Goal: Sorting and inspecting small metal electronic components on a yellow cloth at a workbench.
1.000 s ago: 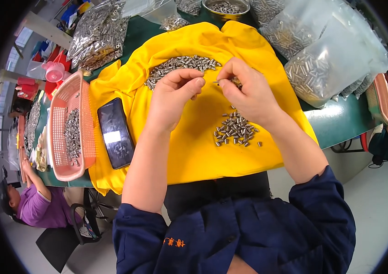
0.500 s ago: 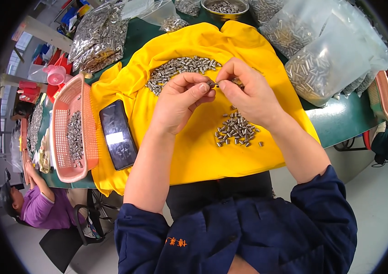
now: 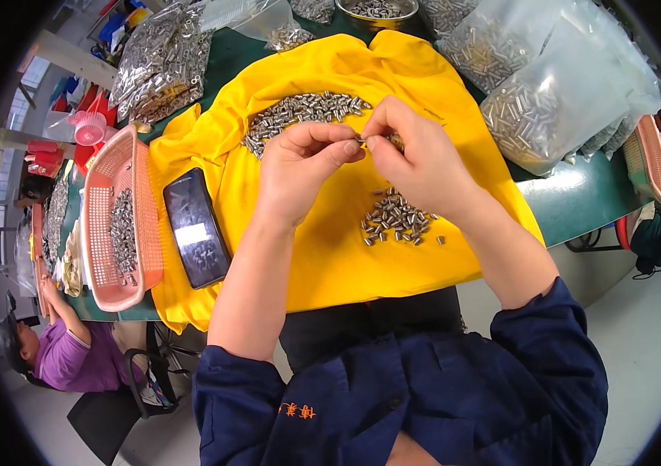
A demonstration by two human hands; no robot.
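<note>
My left hand is closed in a pinch on a small metal part, mostly covered by the fingertips. Meeting it there are the pinched fingertips of my right hand; what they grip is too small to make out. A brassy bit shows by the right hand's curled fingers. Both hands are above a yellow cloth. Behind them lies a wide heap of short steel cylinders. A smaller pile of similar cylinders sits nearer me, below the right hand.
To the left are a black phone and a pink basket holding metal parts. Bags of parts stand at the right, another bag at back left. A metal bowl is at the back. Other people sit at both sides.
The whole view has shifted slightly. My hands stay together at the fingertips, still working on the small part; the piles look much the same.
</note>
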